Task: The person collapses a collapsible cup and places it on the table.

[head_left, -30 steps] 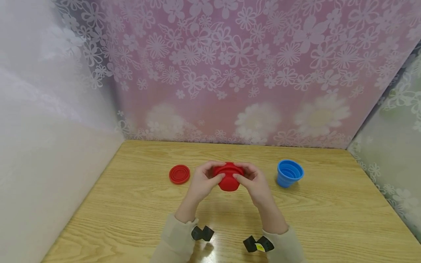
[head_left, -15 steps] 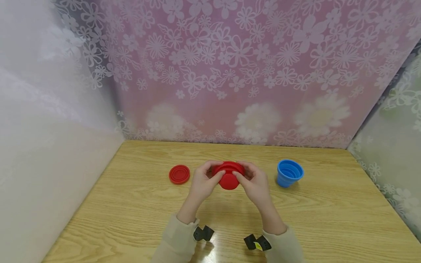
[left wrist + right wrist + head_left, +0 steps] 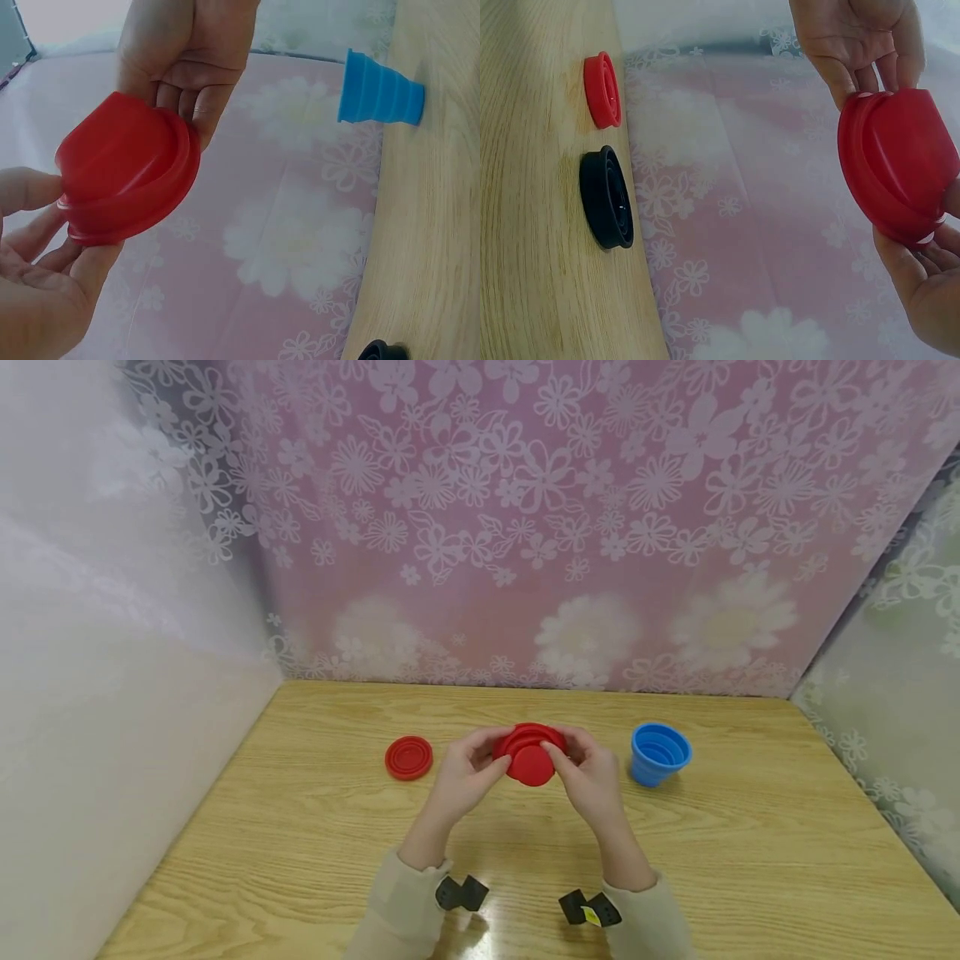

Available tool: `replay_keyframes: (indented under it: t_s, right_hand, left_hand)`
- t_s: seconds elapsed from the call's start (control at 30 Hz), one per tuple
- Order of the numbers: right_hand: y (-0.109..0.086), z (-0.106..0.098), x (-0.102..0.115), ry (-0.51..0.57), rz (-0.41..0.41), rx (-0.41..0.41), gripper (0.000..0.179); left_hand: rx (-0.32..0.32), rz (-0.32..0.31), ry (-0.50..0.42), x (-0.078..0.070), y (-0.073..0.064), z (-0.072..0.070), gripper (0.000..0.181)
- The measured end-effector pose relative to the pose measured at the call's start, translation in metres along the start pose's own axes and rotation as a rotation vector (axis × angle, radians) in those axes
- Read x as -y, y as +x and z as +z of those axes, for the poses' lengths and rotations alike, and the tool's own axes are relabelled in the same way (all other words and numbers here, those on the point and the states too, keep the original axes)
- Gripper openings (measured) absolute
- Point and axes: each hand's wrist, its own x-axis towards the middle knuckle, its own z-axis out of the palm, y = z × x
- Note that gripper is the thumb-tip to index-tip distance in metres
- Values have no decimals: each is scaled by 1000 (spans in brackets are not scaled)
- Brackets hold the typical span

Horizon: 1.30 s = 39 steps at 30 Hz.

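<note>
Both hands hold a red collapsible cup [image 3: 532,766] up above the table, with its round base turned toward the head camera. Its wall is partly folded in, and the rim bulges unevenly around the base. The left hand [image 3: 463,777] grips the rim's left side, thumb at the base's edge and fingers behind. On the other side the right hand [image 3: 591,777] grips the rim, its thumb pressing beside the base. In the left wrist view the cup [image 3: 127,165] shows a slanted fold across its wall. The fingers behind the rim are partly hidden in the head view.
A blue collapsible cup [image 3: 660,756] stands extended on the wooden table [image 3: 300,860], to the right. A flat red ringed disc, like a collapsed cup [image 3: 409,757], lies to the left. The right wrist view also shows a flat black ringed one [image 3: 606,197], hidden in the head view.
The red cup has tipped so its base faces the head camera more, and its visible wall below the thumbs has shortened. It has shifted slightly right, and the right thumb has moved up.
</note>
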Motion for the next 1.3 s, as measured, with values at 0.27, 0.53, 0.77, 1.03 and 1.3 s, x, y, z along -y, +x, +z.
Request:
replay_keyframes:
  t_s: [0.27,0.53,0.77,1.03,1.3]
  right_hand:
    - [0,-1,1,8,17,-10,26]
    - [1,2,3,49,43,-34,24]
    - [-1,3,5,76,50,-25,24]
    - [0,0,4,303,134,114,31]
    - [0,-6,3,468,116,326,48]
  left_hand:
    - [122,30,-86,2,0,-7,39]
    - [133,38,-48,2,0,-6,41]
    - [45,19,9,3,1,-1,37]
    - [-78,-51,44,-17,-1,3,37]
    - [-183,-45,-7,0,2,0,37]
